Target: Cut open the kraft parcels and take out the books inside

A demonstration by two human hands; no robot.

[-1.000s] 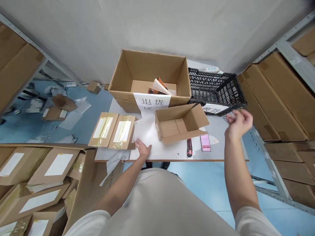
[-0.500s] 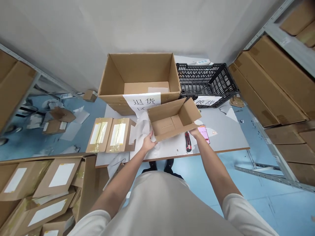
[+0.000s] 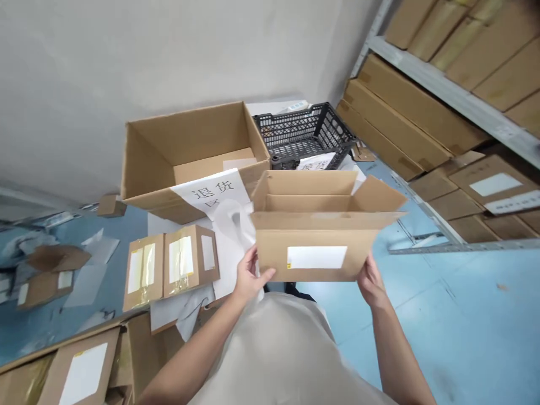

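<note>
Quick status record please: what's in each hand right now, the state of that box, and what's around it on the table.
left hand: grip on the small open box, lower left corner
right hand: grip on its lower right corner
box state: lifted, flaps open, white label facing the person
behind: large open carton with paper sign; black crate
left of box: two taped parcels, white wrapping paper

Both forearms reach forward, left hand point(image 3: 248, 277) and right hand point(image 3: 371, 279) clasped, facing.
</note>
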